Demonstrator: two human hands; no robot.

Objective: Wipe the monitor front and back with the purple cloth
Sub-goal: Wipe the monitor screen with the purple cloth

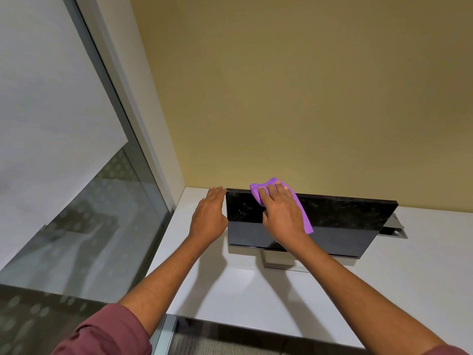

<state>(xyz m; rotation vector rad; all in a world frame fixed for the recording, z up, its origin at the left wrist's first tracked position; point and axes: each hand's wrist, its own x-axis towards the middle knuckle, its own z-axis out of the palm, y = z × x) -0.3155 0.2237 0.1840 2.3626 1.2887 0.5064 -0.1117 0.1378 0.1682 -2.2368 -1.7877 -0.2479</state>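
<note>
A black monitor (340, 226) stands on a white desk (230, 285), its dark screen facing me. My right hand (280, 213) lies flat over the purple cloth (302, 213) and presses it against the upper left part of the screen; the cloth sticks out above my fingertips at the top edge and hangs down to the right of my hand. My left hand (208, 216) rests with straight fingers against the monitor's left edge. The monitor's back is hidden.
A silver stand base (284, 263) shows under the monitor, and a silver part (395, 226) pokes out behind its right side. A yellow wall (294, 98) rises right behind the desk. A glass partition (76, 201) closes off the left side.
</note>
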